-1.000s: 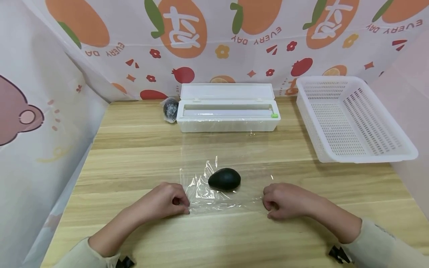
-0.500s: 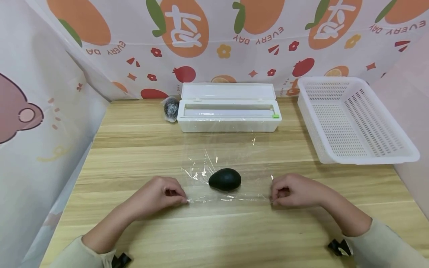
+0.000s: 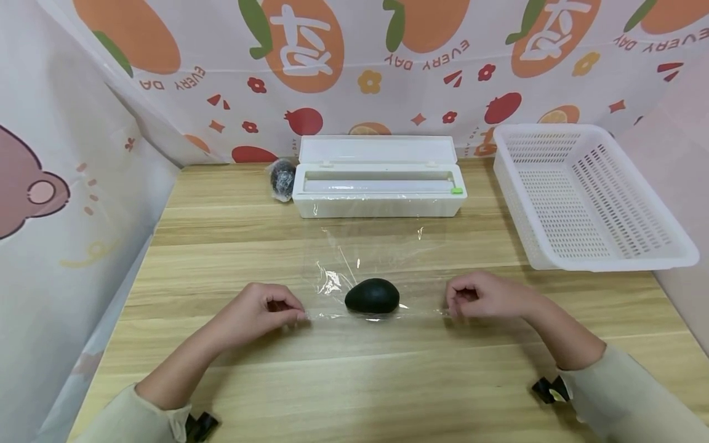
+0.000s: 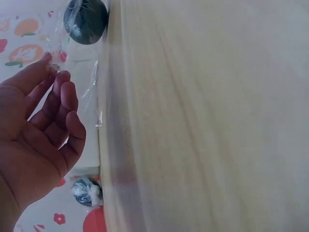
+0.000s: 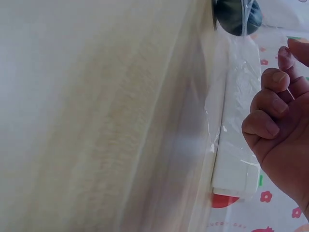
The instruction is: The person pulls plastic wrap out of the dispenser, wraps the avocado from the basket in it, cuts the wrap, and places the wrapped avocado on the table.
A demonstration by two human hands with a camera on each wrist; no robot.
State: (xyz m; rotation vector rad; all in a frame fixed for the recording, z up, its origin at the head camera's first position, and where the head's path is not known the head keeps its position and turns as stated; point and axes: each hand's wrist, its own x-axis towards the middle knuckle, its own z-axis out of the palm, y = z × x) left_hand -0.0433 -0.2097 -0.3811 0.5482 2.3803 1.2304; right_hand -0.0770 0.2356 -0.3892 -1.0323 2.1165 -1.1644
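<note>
A: At the near edge of the cling film sheet point(image 3: 376, 271), left hand point(image 3: 260, 311) pinched the left corner between thumb and fingers, grip narrow, holding film. The left wrist view showed that too: fingertips point(image 4: 53, 67) together on a bit of film.

B: Right hand?

A: Right hand point(image 3: 487, 295) same on the right corner, fingers curled, grip narrow on the film edge. In the right wrist view the curled fingers point(image 5: 270, 104) sat next to the film; the pinch itself was cut off at the frame edge.

B: Film state?

A: Edge stretched between both hands, just above the counter point(image 3: 221, 246). The rest lay flat, running back to the dispenser.

B: The object?

A: Dark avocado point(image 3: 372, 295) on the film, between the hands, just behind the lifted edge. Touched by neither hand.

B: Farther out?

A: White film dispenser box point(image 3: 379, 187) at the back of the counter, lid open, with a green slider point(image 3: 456, 191) at its right end. A wrapped dark fruit point(image 3: 282, 178) was just beside its left end. White perforated basket point(image 3: 587, 197) at back right, well apart from the hands. Fruit-print cloth point(image 3: 388, 74) behind.
</note>
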